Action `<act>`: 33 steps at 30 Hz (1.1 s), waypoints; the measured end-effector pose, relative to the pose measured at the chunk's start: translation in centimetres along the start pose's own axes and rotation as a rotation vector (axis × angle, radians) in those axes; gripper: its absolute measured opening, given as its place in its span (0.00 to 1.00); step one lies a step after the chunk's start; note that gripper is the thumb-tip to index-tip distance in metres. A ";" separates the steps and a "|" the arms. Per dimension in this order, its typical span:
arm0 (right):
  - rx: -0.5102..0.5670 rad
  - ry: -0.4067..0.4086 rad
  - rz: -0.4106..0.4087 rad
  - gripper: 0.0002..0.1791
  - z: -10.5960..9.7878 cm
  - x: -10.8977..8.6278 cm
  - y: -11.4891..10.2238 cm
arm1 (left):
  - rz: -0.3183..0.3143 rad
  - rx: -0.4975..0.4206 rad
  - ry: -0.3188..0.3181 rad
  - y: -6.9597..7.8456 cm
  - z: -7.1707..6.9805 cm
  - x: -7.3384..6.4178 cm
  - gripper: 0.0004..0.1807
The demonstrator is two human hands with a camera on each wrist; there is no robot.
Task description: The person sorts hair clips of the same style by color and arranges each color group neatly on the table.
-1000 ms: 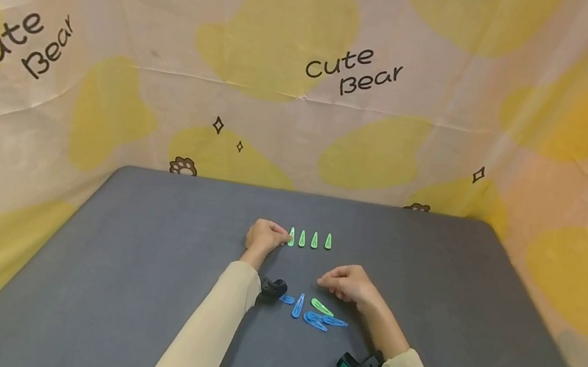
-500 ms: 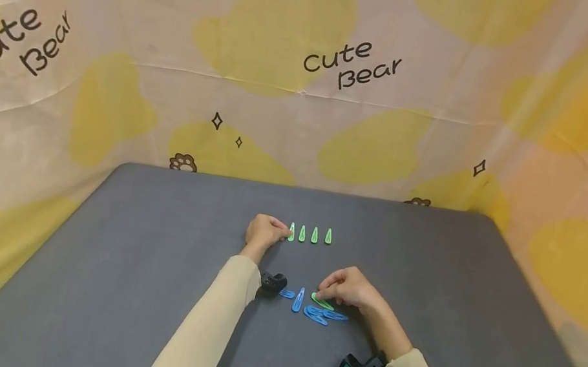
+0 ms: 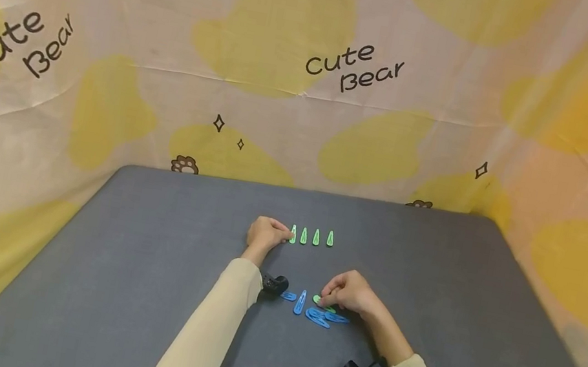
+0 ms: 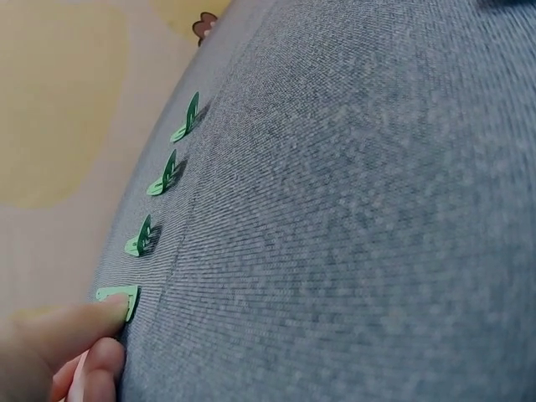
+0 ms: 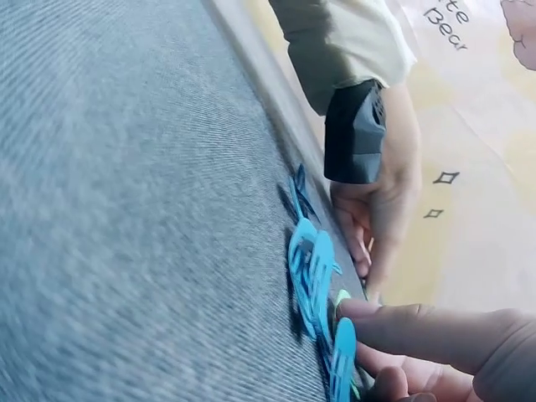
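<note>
At the left end of a row on the far part of the table, my left hand [image 3: 265,232] pinches a green snap hair clip [image 4: 115,293]. Its thumb lies over the clip in the left wrist view. Three more green hair clips [image 3: 316,237] stand in line to the right, their parts bent open. Nearer to me, my right hand [image 3: 350,290] has its thumb and fingertips on another green hair clip [image 3: 317,300], partly hidden by the fingers. Right beside it lie several blue hair clips [image 5: 318,276], some overlapping.
One blue clip [image 3: 300,303] lies apart from the overlapping ones, and another [image 3: 288,296] shows partly behind the left wrist camera [image 3: 273,284]. The grey table [image 3: 145,288] ends at a patterned cloth [image 3: 272,42] behind and at both sides.
My right hand has come down toward me from above the loose clips, and its fingertips now cover part of the green one. The left hand stays at its clip.
</note>
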State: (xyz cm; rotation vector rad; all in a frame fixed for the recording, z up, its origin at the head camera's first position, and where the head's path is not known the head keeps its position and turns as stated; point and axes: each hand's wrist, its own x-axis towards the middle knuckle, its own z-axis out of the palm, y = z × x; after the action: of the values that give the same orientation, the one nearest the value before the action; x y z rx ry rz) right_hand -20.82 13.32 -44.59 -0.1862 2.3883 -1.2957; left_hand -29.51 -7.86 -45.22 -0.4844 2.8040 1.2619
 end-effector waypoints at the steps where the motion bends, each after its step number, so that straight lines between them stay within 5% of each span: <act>1: -0.002 0.003 -0.001 0.08 0.1 0.0 0.0 | 0.001 0.001 0.000 0.0 0.1 0.0 0.09; 18: -0.136 0.086 0.028 0.06 0.4 -0.2 -0.5 | -0.006 0.008 0.010 0.4 0.2 0.0 0.10; 33: -0.081 0.030 -0.016 0.06 0.2 0.0 -0.1 | 0.007 0.004 0.009 0.0 0.4 0.3 0.10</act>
State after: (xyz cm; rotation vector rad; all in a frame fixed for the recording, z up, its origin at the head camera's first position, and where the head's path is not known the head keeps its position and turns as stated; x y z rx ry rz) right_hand -20.72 13.16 -44.63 -0.2115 2.4710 -1.2179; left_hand -29.79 -7.66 -45.56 -0.4814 2.8182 1.2585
